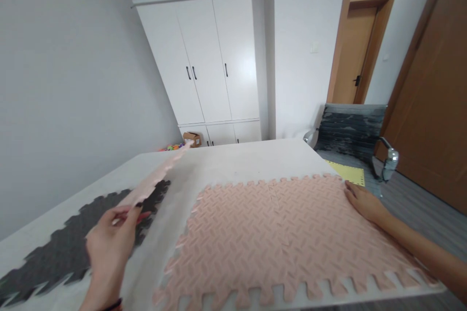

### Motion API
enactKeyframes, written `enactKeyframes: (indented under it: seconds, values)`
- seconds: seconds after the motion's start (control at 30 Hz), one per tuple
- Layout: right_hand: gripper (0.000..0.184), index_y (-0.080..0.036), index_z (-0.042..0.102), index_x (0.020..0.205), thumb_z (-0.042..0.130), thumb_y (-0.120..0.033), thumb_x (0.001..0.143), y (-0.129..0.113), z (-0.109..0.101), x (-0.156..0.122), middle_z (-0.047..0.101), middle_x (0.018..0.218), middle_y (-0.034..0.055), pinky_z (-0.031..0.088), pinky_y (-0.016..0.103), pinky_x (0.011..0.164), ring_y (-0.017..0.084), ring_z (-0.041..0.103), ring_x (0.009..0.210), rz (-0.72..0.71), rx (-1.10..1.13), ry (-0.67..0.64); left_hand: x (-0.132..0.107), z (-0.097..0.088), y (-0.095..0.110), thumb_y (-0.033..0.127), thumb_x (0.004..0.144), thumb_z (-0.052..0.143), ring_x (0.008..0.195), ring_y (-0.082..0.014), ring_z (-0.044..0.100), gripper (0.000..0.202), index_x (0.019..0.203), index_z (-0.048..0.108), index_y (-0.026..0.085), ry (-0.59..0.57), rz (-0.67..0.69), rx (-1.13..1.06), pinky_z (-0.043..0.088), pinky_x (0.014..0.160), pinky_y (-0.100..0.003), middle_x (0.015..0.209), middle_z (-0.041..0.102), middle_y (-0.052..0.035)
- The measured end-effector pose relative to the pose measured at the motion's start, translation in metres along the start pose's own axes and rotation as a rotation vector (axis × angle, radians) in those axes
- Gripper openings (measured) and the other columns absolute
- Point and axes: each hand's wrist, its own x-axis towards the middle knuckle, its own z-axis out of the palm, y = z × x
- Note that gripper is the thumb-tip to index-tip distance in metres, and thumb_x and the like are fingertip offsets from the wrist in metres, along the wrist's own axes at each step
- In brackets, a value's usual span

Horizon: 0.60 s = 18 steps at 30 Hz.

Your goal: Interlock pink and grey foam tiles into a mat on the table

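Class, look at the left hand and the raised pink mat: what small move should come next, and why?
Probably the left hand should lower the raised mat toward the left edge of the joined pink mats. It is held tilted, apart from them; that edge has free teeth, and the right hand is at their right edge.

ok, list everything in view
table: 1, white, foreground
joined tiles: 2, pink, table centre-right
dark mat: 1+, grey, table left
loose piece: 1, pink, above dark mat
cabinet: 1, white, back
box: 1, brown, before cabinet
small items: several, multicoloured, beside box
chair: 1, dark, right
sheet: 1, yellow, by chair
door: 1, brown, back right
wood panel: 1, brown, far right
wall plates: 2, white, back right
walls: several, pale grey, left, back
floor: 1, grey, lower right
wristband: 1, dark, bottom left
left hand: 1, bare, pinching loose piece
right hand: 1, bare, joined tiles' right edge
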Motion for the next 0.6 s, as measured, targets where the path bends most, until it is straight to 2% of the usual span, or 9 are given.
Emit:
enactKeyframes:
  seconds: [0.07, 0.17, 0.27, 0.33, 0.4, 0.47, 0.6]
  values:
    - [0.061, -0.011, 0.049, 0.133, 0.024, -0.048, 0.092, -0.002, -0.002, -0.001, 0.051, 0.138, 0.0155, 0.041, 0.045, 0.105, 0.029, 0.05, 0.125, 0.001, 0.011, 0.005, -0.007, 0.024, 0.038, 0.053, 0.083, 0.049, 0.074, -0.0149, 0.069, 0.038, 0.098, 0.054, 0.018, -0.104, 0.082, -0.174, 0.05, 0.061, -0.022, 0.077, 0.065, 0.0056]
    - [0.061, -0.011, 0.05, 0.133, 0.024, -0.049, 0.092, -0.004, -0.003, -0.002, 0.052, 0.137, 0.0148, 0.041, 0.044, 0.105, 0.029, 0.051, 0.125, 0.0, 0.023, 0.01, -0.021, 0.073, 0.1, 0.049, 0.088, 0.048, 0.08, -0.0151, 0.069, 0.034, 0.096, 0.052, 0.016, -0.293, 0.239, -0.317, 0.053, 0.072, -0.028, 0.082, 0.063, 0.0017]
    - [0.061, -0.01, 0.049, 0.133, 0.022, -0.048, 0.093, -0.003, -0.003, -0.002, 0.052, 0.137, 0.0153, 0.04, 0.043, 0.105, 0.028, 0.05, 0.126, -0.008, 0.02, 0.001, -0.041, 0.132, 0.155, 0.041, 0.091, 0.052, 0.083, -0.014, 0.064, 0.028, 0.099, 0.057, 0.014, -0.473, 0.378, -0.316, 0.054, 0.075, -0.033, 0.093, 0.064, -0.0032]
    - [0.061, -0.01, 0.049, 0.133, 0.022, -0.047, 0.093, -0.003, -0.004, -0.002, 0.051, 0.138, 0.0155, 0.039, 0.043, 0.106, 0.027, 0.049, 0.126, -0.011, 0.014, -0.001, -0.059, 0.168, 0.182, 0.039, 0.09, 0.055, 0.086, -0.0146, 0.062, 0.027, 0.103, 0.059, 0.015, -0.589, 0.46, -0.257, 0.054, 0.078, -0.035, 0.099, 0.064, -0.0042]
    - [0.061, -0.011, 0.048, 0.133, 0.022, -0.047, 0.092, -0.004, -0.005, -0.003, 0.05, 0.138, 0.0158, 0.04, 0.043, 0.106, 0.027, 0.049, 0.127, -0.005, 0.007, 0.001, -0.08, 0.197, 0.2, 0.038, 0.09, 0.056, 0.09, -0.0155, 0.061, 0.027, 0.105, 0.06, 0.016, -0.697, 0.536, -0.178, 0.053, 0.081, -0.037, 0.104, 0.063, -0.005]
    - [0.061, -0.01, 0.047, 0.134, 0.021, -0.047, 0.092, -0.006, -0.007, -0.003, 0.05, 0.139, 0.0164, 0.04, 0.043, 0.105, 0.028, 0.048, 0.128, -0.003, 0.002, -0.01, -0.099, 0.217, 0.208, 0.039, 0.09, 0.056, 0.094, -0.0168, 0.061, 0.029, 0.108, 0.06, 0.016, -0.776, 0.591, -0.09, 0.053, 0.084, -0.039, 0.108, 0.063, -0.0058]
    - [0.06, -0.01, 0.046, 0.134, 0.02, -0.045, 0.093, -0.009, -0.01, -0.003, 0.047, 0.141, 0.0163, 0.04, 0.043, 0.105, 0.027, 0.045, 0.13, -0.01, -0.003, -0.029, -0.122, 0.237, 0.213, 0.039, 0.09, 0.056, 0.098, -0.0185, 0.061, 0.032, 0.112, 0.059, 0.016, -0.844, 0.663, 0.067, 0.052, 0.086, -0.042, 0.112, 0.061, -0.0067]
